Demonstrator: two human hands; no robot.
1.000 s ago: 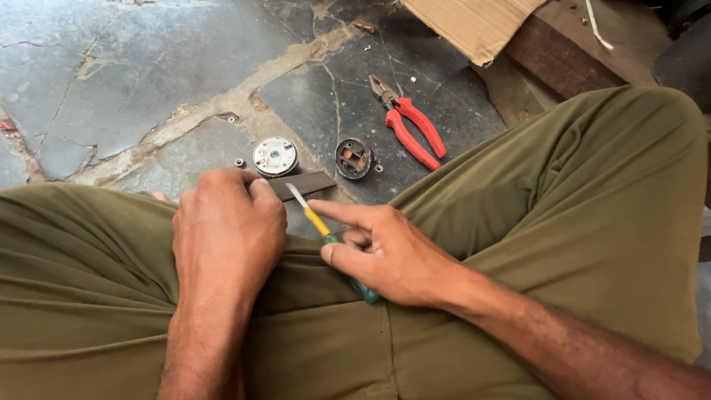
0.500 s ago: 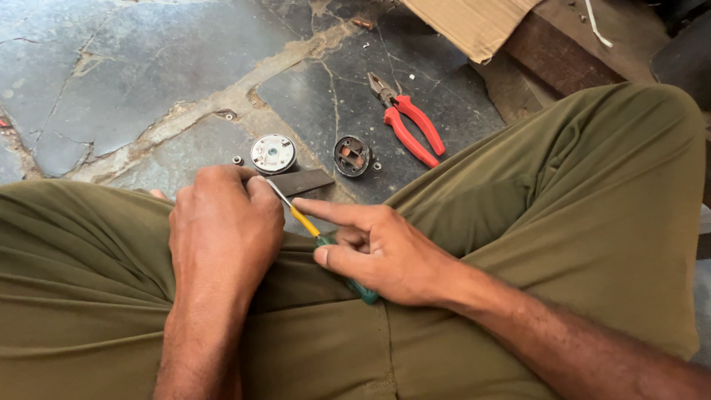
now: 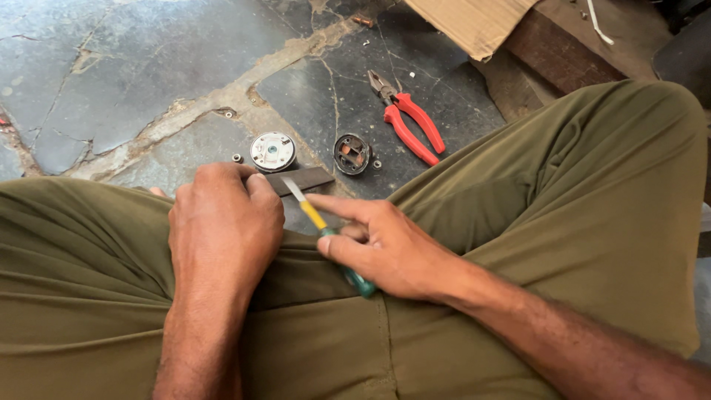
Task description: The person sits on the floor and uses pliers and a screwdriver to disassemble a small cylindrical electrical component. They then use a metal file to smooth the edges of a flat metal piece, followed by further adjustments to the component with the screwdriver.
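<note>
Left hand [image 3: 222, 222] closed on flat dark metal strip [image 3: 305, 179]; right hand [image 3: 385, 248] grips yellow-shafted, green-handled screwdriver [image 3: 318, 222], tip touching strip, near cracked stone floor's [image 3: 111, 81] lap-side edge.

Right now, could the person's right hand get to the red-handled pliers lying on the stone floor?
Probably yes. The red-handled pliers lie in the open on the floor beyond the right knee, nothing on them, but the right hand grips a yellow-and-green screwdriver and must free itself first.
</note>
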